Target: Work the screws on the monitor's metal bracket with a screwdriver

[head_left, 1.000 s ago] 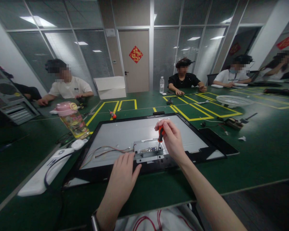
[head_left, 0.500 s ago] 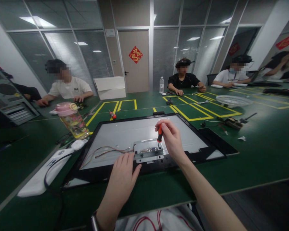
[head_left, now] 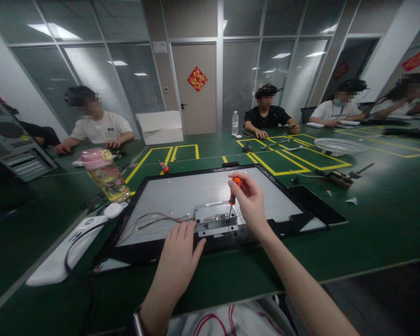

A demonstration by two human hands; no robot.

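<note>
Right hand (head_left: 251,205): I pinch the screwdriver (head_left: 234,192) upright, tip on the bracket (head_left: 215,218)
Left hand (head_left: 179,254): spread flat on the panel's (head_left: 182,191) near frame, just beside the bracket
Panel: flat on the bench (head_left: 371,210)

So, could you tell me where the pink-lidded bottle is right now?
In the head view the pink-lidded bottle stands on the green table, left of the opened monitor panel and just behind the white adapter.

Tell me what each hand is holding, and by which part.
The right hand holds a screwdriver by its orange handle. The left hand holds nothing; it lies flat on the monitor frame.
</note>
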